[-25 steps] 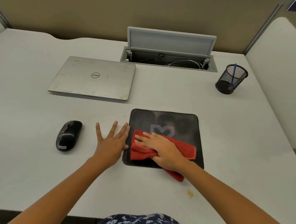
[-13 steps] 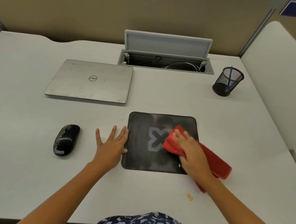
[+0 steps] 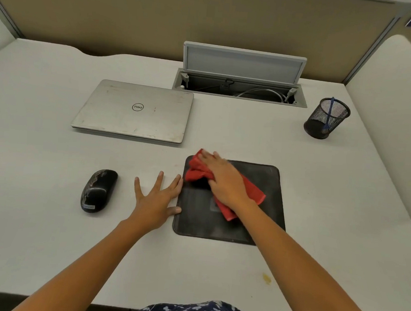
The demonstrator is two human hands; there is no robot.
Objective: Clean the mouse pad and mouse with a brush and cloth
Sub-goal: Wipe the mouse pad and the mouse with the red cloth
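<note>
A black mouse pad lies flat on the white desk. My right hand presses a red cloth onto the pad's far left corner; part of the cloth trails back over the pad's middle. My left hand rests flat on the desk with fingers spread, its fingertips and thumb touching the pad's left edge. A black mouse sits on the desk to the left of that hand. A blue brush stands in a black mesh cup at the far right.
A closed silver laptop lies behind the mouse and pad. A cable hatch with its lid raised is set into the desk's back. A beige partition wall runs behind. A small yellow stain marks the desk's near side.
My right hand has swept the red cloth from the pad's right side up to its far left corner. My left hand stays flat at the pad's left edge.
</note>
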